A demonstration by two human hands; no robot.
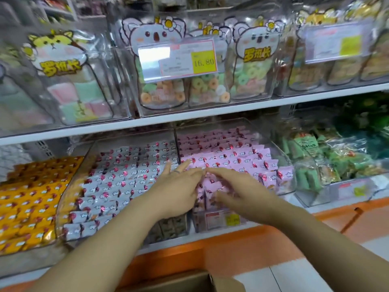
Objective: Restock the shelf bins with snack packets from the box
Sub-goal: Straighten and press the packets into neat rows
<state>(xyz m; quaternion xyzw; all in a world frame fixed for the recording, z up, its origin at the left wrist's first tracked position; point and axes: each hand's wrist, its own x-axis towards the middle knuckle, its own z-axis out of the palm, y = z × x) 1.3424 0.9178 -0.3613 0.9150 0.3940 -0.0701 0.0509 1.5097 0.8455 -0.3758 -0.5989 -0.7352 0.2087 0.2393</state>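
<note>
A clear bin (280, 144) on the lower shelf holds several rows of pink snack packets (237, 157). Both my hands reach into its front part. My left hand (179, 188) lies with straight, spread fingers on the pink packets near the divider, a ring on one finger. My right hand (237, 192) rests flat beside it on the front pink packets, fingers extended; motion blur hides detail. Their fingertips almost meet. Left of the divider, a second bin (69, 186) is filled with silver-white packets (117, 178). The cardboard box (197, 281) shows at the bottom edge below my arms.
Orange packets (27, 199) fill the far-left bin and green packets (320, 163) the right one. The upper shelf carries bins of koala-printed candy bags (160, 66) with a price tag (185, 57). An orange shelf base (231, 249) runs below.
</note>
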